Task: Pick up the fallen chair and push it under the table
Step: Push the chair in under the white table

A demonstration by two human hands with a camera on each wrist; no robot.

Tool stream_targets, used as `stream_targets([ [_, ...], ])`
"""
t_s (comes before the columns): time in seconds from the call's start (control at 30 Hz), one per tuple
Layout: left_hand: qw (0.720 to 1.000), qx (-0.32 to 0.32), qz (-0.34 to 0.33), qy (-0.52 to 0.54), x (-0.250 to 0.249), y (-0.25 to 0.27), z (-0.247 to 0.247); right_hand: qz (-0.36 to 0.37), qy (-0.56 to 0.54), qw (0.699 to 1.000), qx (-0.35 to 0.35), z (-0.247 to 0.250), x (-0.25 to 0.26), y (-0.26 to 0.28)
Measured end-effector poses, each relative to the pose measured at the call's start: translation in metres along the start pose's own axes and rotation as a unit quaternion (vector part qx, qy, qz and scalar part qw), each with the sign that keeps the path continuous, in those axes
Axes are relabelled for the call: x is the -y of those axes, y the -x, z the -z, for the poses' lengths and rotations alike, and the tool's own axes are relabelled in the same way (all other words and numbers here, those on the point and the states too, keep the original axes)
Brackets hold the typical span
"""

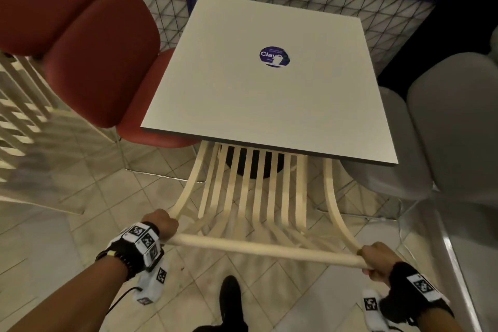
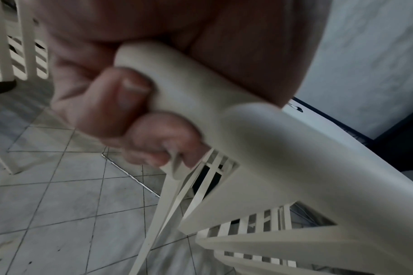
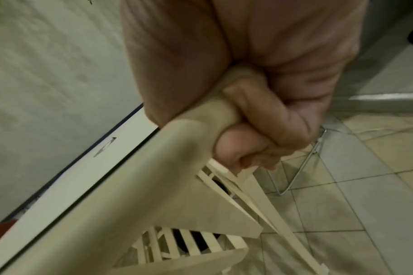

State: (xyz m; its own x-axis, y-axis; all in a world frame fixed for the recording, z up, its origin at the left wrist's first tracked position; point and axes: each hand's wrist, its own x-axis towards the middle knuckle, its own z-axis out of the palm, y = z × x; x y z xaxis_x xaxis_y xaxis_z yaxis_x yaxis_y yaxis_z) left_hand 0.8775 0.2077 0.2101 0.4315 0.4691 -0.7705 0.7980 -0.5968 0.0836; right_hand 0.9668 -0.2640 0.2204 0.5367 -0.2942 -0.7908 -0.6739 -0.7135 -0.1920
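I see the cream slatted chair point(image 1: 258, 191) standing upright on the tiled floor point(image 1: 89, 205), its seat partly slid beneath the near edge of the white square table point(image 1: 269, 105). My left hand point(image 1: 161, 226) is wrapped around the left end of the chair's top rail point(image 1: 264, 248), and the left wrist view shows its fingers point(image 2: 121, 100) curled tight under the rounded corner. My right hand point(image 1: 377, 259) is clenched around the right end of the same rail, thumb and fingers point(image 3: 266, 119) closed over it in the right wrist view (both close views are rather blurred). A round purple sticker point(image 1: 274, 56) sits on the tabletop. A red padded chair point(image 1: 99, 56) stands at the table's left side and a grey padded chair point(image 1: 452, 127) at its right, both close to the table. A dark shoe point(image 1: 229, 296) shows on the floor between my arms.
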Motion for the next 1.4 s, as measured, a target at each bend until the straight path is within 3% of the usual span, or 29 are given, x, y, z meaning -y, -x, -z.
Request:
stream_targets([
  [0.13,1.000,-0.012,0.003,0.016,0.002,0.003,-0.007,0.032,0.046,0.998,-0.012,0.001,0.002,0.005],
  [0.2,0.997,-0.063,-0.029,-0.027,0.003,0.010,-0.007,0.115,0.151,0.980,-0.061,-0.006,0.002,0.010],
  [0.3,0.963,-0.141,-0.173,-0.150,0.000,0.023,-0.012,0.286,0.346,0.888,-0.097,-0.025,-0.006,0.032],
  [0.4,0.931,-0.093,-0.298,-0.189,-0.008,0.044,-0.030,0.386,0.389,0.829,-0.114,-0.042,-0.001,0.059],
  [0.47,0.925,-0.071,-0.309,-0.208,-0.013,0.054,-0.039,0.386,0.403,0.820,-0.124,-0.048,0.006,0.058],
  [0.6,0.930,-0.074,-0.294,-0.208,-0.016,0.064,-0.040,0.350,0.405,0.833,-0.140,-0.053,0.017,0.060],
  [0.7,0.932,-0.084,-0.279,-0.214,-0.006,0.072,-0.047,0.340,0.410,0.831,-0.159,-0.065,0.000,0.069],
  [0.87,0.924,-0.084,-0.274,-0.254,0.029,0.092,-0.079,0.368,0.422,0.815,-0.151,-0.085,-0.038,0.077],
  [1.0,0.909,-0.094,-0.292,-0.281,0.030,0.090,-0.082,0.388,0.382,0.828,-0.135,-0.089,-0.038,0.075],
  [1.13,0.897,-0.097,-0.266,-0.341,0.023,0.084,-0.078,0.401,0.442,0.796,-0.101,-0.089,-0.033,0.076],
  [1.4,0.890,-0.100,-0.272,-0.352,0.015,0.080,-0.072,0.389,0.468,0.784,-0.122,-0.086,-0.024,0.078],
])
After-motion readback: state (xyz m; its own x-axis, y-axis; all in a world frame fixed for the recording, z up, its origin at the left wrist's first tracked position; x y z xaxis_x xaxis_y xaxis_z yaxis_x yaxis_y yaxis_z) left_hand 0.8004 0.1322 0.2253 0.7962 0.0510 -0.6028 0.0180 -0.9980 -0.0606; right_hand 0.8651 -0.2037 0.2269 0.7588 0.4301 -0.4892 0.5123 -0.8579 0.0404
